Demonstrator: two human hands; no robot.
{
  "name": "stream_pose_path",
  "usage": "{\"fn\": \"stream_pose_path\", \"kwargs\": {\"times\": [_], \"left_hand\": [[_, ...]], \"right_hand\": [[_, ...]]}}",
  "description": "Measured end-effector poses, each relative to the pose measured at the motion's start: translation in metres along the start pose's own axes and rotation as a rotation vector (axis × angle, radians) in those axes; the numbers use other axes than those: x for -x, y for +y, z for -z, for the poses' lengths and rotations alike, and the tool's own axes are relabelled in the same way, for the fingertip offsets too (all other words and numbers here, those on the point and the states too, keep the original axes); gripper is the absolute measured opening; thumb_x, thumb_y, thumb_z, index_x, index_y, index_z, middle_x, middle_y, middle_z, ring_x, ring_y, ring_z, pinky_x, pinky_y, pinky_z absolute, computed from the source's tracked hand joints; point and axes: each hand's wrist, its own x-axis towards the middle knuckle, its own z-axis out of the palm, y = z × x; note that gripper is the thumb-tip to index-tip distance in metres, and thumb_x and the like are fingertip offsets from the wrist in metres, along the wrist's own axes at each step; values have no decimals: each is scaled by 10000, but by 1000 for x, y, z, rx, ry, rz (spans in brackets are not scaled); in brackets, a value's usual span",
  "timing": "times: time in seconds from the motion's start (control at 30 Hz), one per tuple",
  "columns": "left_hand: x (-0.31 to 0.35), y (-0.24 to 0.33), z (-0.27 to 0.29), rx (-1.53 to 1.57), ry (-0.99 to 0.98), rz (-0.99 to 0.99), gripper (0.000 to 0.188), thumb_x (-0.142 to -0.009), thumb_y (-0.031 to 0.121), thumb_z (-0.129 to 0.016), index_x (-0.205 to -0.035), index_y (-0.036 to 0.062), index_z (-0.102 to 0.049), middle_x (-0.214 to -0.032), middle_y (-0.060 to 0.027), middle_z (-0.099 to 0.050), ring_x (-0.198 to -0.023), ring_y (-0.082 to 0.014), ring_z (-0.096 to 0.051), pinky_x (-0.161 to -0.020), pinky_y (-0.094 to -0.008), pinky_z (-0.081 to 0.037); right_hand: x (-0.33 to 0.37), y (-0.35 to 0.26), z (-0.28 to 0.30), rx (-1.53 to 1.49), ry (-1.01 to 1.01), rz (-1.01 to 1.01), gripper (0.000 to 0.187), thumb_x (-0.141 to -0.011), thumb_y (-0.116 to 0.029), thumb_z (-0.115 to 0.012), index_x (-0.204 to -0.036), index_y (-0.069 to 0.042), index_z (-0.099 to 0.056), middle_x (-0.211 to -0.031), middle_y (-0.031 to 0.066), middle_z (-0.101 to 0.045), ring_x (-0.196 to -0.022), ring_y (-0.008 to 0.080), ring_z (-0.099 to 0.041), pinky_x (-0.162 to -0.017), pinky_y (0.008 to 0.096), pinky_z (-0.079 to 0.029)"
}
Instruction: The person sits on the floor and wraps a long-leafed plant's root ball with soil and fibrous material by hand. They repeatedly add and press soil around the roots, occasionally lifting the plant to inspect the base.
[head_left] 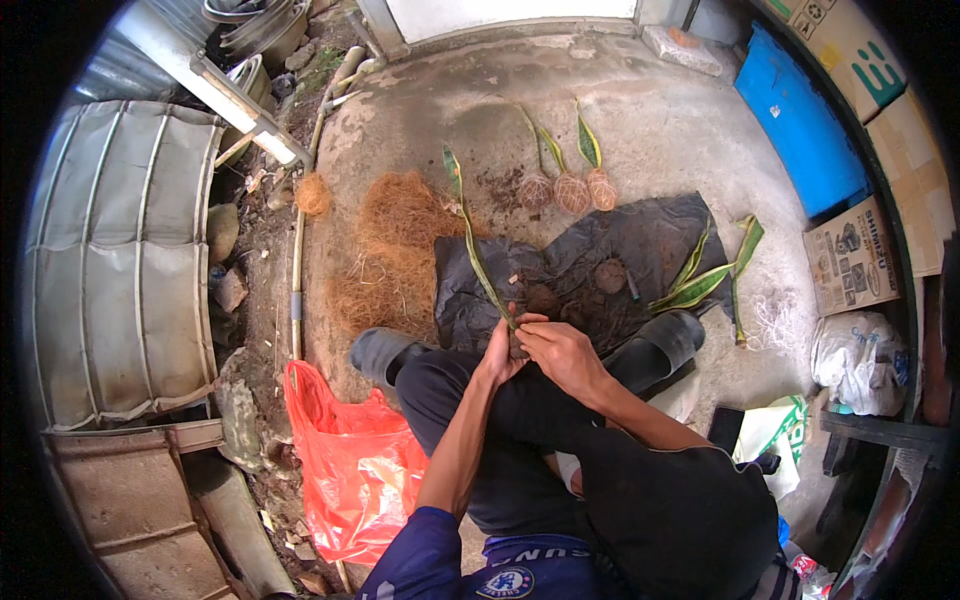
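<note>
In front of my crossed legs, both hands meet at the base of a snake plant leaf (474, 245), which rises long and thin toward the far left. My left hand (500, 358) is closed round the lower end, with a dark lump, seemingly soil, partly showing at the palm. The fingers of my right hand (557, 350) pinch the same base from the right. Beneath lies a black plastic sheet (650, 225) bearing a round soil clump (610, 276) and loose soil. More cut snake plant leaves (693, 290) rest on the sheet's right side.
Three string-wrapped root balls (572, 193) with leaves stand beyond the sheet. Brown coconut fibre (385, 285) lies left, with a small fibre ball (313, 195). White string (780, 322) is at right, near a blue panel (800, 120) and cardboard boxes (852, 255). A red plastic bag (350, 480) sits near left.
</note>
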Motion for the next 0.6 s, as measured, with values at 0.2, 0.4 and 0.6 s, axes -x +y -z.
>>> {"fn": "stream_pose_path", "kwargs": {"times": [0.2, 0.4, 0.6], "left_hand": [[-2, -4, 3, 16, 121, -40, 541, -1015, 493, -323, -926, 58, -632, -805, -42, -628, -700, -156, -616, -618, -301, -538], [-1, -7, 9, 63, 40, -75, 513, -1035, 425, -308, -911, 49, -634, -804, -53, -628, -711, -168, -613, -642, -316, -534], [-3, -17, 14, -67, 41, -65, 527, -1046, 366, -270, -929, 18, -647, -854, -70, -642, -750, -160, -635, -674, -279, -544]], "right_hand": [[11, -14, -3, 264, -46, 87, 409, -821, -137, -671, -1197, 9, -608, -1205, 121, -617, -1150, 249, -581, -935, 413, -470], [14, -23, -3, 342, -138, 83, 454, -848, -120, -623, -1269, 28, -541, -1295, 151, -556, -1185, 264, -550, -1022, 432, -415], [24, -24, -1, 420, -222, 69, 501, -846, -167, -648, -1296, 19, -526, -1282, 146, -559, -1216, 247, -516, -1037, 410, -394]]}}
